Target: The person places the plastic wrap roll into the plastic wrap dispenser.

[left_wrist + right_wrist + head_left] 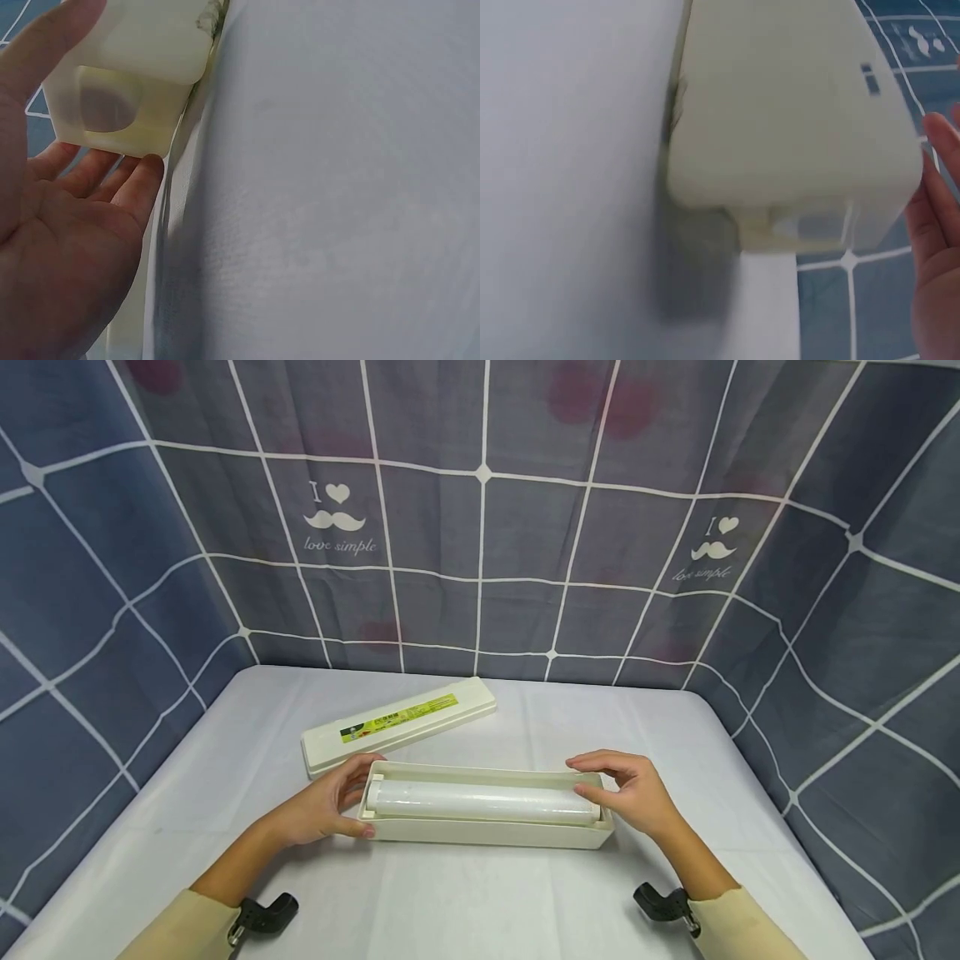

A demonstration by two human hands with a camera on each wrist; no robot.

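A long cream plastic box [491, 833] stands lidless on the white table in the head view. Inside it lies a glossy white roll [483, 802] that looks like cling film. My left hand [330, 802] grips the box's left end, thumb at the front and fingers behind; the left wrist view shows those fingers [139, 187] against the box end. Over the box's right end is my right hand [633, 789], its thumb above the roll's end and its fingers stretched over the back rim. Whether the right fingertips touch the roll is unclear.
Behind the box lies its cream lid [442, 714], slanted, with a green and yellow label [397, 718]. A white cloth covers the table [480, 902]. Dark checked curtains [525, 527] surround it at the back and sides.
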